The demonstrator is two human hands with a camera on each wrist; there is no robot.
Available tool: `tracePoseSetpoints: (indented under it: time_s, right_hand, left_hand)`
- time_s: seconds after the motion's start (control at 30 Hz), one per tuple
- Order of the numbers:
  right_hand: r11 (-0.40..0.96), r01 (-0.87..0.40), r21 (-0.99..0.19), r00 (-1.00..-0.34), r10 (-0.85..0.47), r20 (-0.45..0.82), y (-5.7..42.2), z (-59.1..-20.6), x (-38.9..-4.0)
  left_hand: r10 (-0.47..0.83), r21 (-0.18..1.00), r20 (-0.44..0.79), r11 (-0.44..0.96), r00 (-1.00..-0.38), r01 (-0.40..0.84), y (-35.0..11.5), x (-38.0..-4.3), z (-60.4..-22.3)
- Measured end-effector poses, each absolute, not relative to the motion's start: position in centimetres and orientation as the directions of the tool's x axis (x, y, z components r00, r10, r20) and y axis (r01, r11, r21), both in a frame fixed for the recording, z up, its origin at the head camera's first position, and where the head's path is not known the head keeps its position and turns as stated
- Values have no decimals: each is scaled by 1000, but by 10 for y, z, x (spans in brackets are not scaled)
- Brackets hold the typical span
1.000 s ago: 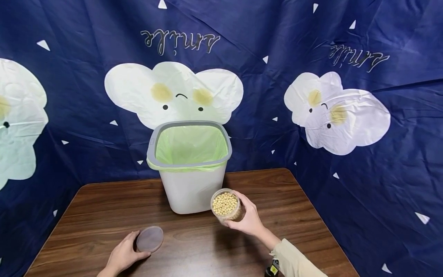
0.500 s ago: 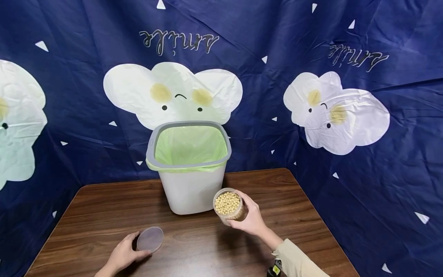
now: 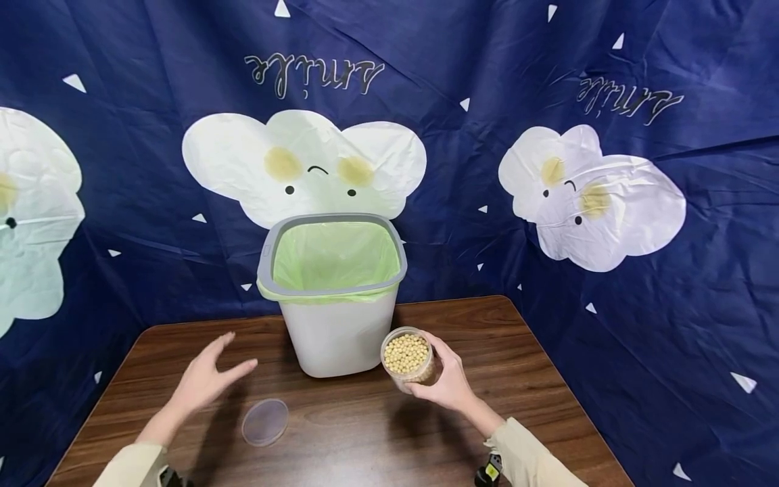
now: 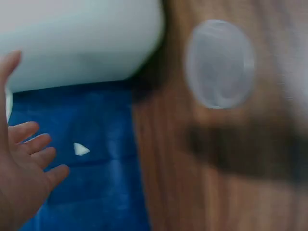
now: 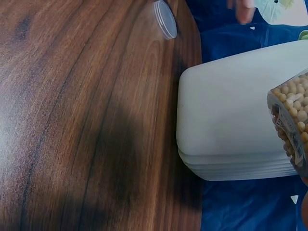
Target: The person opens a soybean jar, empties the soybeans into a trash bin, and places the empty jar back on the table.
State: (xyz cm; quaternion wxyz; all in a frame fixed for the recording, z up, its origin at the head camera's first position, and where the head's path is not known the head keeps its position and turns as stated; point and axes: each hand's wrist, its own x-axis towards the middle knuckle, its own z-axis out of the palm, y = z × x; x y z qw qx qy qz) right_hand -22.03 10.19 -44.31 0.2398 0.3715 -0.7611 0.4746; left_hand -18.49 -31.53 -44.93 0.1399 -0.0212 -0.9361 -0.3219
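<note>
My right hand (image 3: pixel 447 379) grips a clear plastic jar (image 3: pixel 409 358) full of round, pale yellow soybeans, its mouth uncovered. The jar is held above the table at the front right of the trash can; the right wrist view shows its side (image 5: pixel 288 122) close to the can. A clear round lid (image 3: pixel 265 422) lies flat on the table toward the left. Above and behind that lid, my left hand (image 3: pixel 203 375) is raised with fingers and thumb spread, holding nothing. The left wrist view shows the left palm (image 4: pixel 24 187) with fingers apart, away from the lid.
A white trash can (image 3: pixel 341 331) with a grey rim and green liner bag stands at the back middle of the brown wood-grain table (image 3: pixel 487 338). Dark blue cloth (image 3: pixel 462 169) printed with white clouds hangs behind and at both sides.
My left hand has let go of the lid, leaving it on the table, and has moved up and away. My right hand has shifted slightly right with the jar.
</note>
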Motion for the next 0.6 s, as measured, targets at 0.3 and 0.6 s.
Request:
tracePoseSetpoints:
  time_s: [0.3, 0.6]
  right_hand:
    - [275, -797, -538, -604, -332, 725, 105, -442, -222]
    - [285, -810, -512, -584, -336, 739, 109, -440, -222]
  left_hand:
    - [6, 591, 397, 764, -918, 260, -300, -212, -373]
    - [107, 462, 416, 830, -903, 311, -284, -233, -338]
